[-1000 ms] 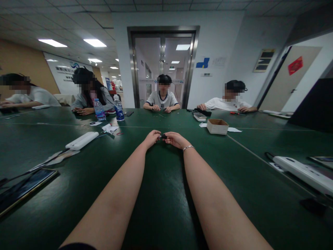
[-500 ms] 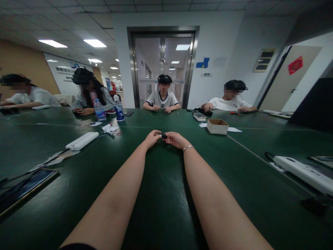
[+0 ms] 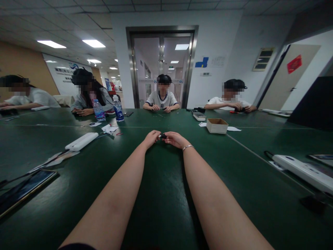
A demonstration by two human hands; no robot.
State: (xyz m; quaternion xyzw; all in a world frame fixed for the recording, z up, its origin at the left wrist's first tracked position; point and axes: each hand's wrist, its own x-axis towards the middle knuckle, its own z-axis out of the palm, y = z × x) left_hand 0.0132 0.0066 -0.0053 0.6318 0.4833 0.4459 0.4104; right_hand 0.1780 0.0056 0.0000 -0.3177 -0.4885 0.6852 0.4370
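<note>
Both bare forearms stretch out over the smooth, glossy dark-green worktop (image 3: 161, 194), and the left hand (image 3: 151, 138) and right hand (image 3: 175, 139), a thin metal bracelet (image 3: 188, 147) at its wrist, meet fingertip to fingertip, each grip narrowed onto a small black object (image 3: 163, 136) pinched between them just above the surface; its shape is too small to tell. Bare green surface lies around the hands, with a flat white power strip (image 3: 81, 141) well apart to the left and a shallow cardboard box (image 3: 217, 125) well apart to the right.
</note>
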